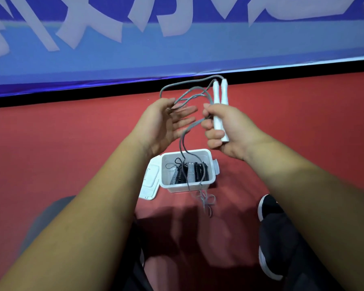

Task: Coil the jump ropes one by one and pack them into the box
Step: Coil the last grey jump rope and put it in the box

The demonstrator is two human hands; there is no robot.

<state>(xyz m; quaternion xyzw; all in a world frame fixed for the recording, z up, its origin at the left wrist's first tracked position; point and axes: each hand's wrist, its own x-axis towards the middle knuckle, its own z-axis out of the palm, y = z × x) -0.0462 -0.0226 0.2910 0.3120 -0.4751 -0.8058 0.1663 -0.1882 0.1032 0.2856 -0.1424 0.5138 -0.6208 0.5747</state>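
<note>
1 head-worn view, forward and downward

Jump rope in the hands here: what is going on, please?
A person is coiling a grey jump rope. The right hand grips its two white handles together, while loops of cord lie across the straight fingers of the left hand. The rest hangs down over the open white box to the red floor. The box already holds several coiled ropes; its lid lies open beside it.
</note>
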